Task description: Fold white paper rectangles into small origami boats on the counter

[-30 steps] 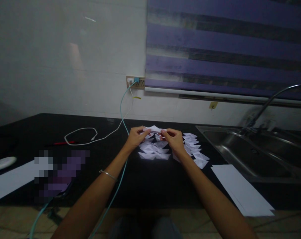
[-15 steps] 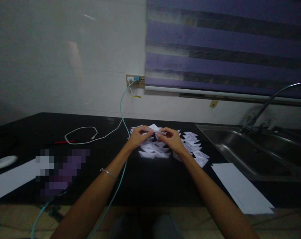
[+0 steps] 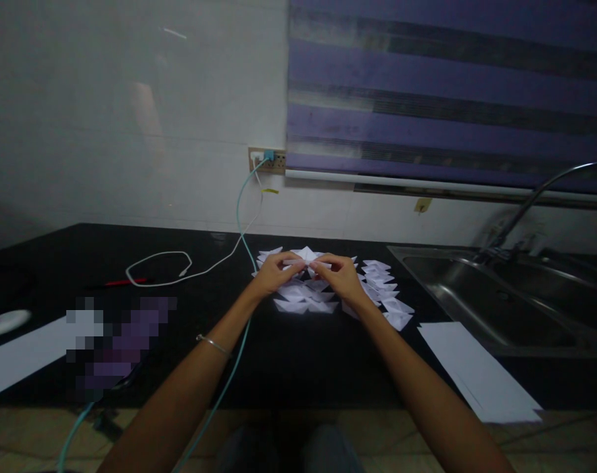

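Note:
Between my two hands is a folded white paper boat [image 3: 307, 255], its peak showing above the fingertips. My left hand [image 3: 277, 271] pinches its left side, and my right hand [image 3: 336, 272] pinches the right side. The fingers of both are closed on the paper, partly hiding it. Several finished paper boats [image 3: 298, 305] lie in rows on the black counter beneath and behind my hands. Another line of paper boats [image 3: 384, 289] runs beside my right wrist.
White paper sheets [image 3: 476, 371] lie at right by the steel sink [image 3: 436, 289] with its faucet [image 3: 530, 200]. At left are a white strip [image 3: 27, 355], a white round object [image 3: 6, 323], a red pen [image 3: 125, 282] and a white cable [image 3: 155, 253]. A teal cable [image 3: 232, 381] passes beside my left forearm.
The paper between my hands looked flat and edge-on before; now it shows an opened boat shape with a raised peak. My hands have stayed in nearly the same place.

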A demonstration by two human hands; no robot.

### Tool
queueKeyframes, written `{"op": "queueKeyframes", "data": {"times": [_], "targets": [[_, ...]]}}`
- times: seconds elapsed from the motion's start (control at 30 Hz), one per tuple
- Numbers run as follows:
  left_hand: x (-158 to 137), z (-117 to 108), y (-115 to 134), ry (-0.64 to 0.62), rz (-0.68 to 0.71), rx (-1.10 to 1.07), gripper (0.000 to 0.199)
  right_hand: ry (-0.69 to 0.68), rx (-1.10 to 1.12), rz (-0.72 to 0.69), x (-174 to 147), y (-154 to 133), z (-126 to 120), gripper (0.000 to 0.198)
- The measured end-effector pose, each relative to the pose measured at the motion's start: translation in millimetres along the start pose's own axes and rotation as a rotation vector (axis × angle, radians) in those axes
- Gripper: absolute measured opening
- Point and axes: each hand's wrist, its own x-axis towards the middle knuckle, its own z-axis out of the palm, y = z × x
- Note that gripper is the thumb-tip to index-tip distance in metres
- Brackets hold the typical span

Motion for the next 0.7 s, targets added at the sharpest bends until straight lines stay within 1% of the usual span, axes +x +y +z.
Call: {"op": "queueKeyframes", "data": {"times": [0.13, 0.23, 0.33, 0.4, 0.6, 0.7], "targets": [[-0.8, 1.9, -0.3, 0.021, -0.03, 0.013, 0.026, 0.045, -0.112, 0.033, -0.4, -1.2, -1.8, 0.029], [-1.2, 2.8, 1.8, 0.02, -0.066, -0.005, 0.025, 0.072, -0.107, 0.064, -0.8, -0.2, -2.2, 0.033], [-1.3, 3.1, 4.6, 0.031, -0.1, -0.036, 0.023, 0.082, -0.061, 0.097, -0.5, 0.8, -2.2, 0.034], [-1.0, 2.7, 5.5, 0.043, -0.099, -0.06, 0.022, 0.079, -0.01, 0.119, -0.2, 0.3, -1.9, 0.034], [-0.4, -2.0, 4.2, 0.147, -0.118, -0.114, 0.023, 0.007, 0.231, 0.19, -0.8, -4.1, -1.3, 0.03], [-0.8, -2.5, 4.5, 0.134, -0.106, -0.089, 0.024, 0.018, 0.261, 0.218, -0.9, -3.2, -1.3, 0.03]]}}
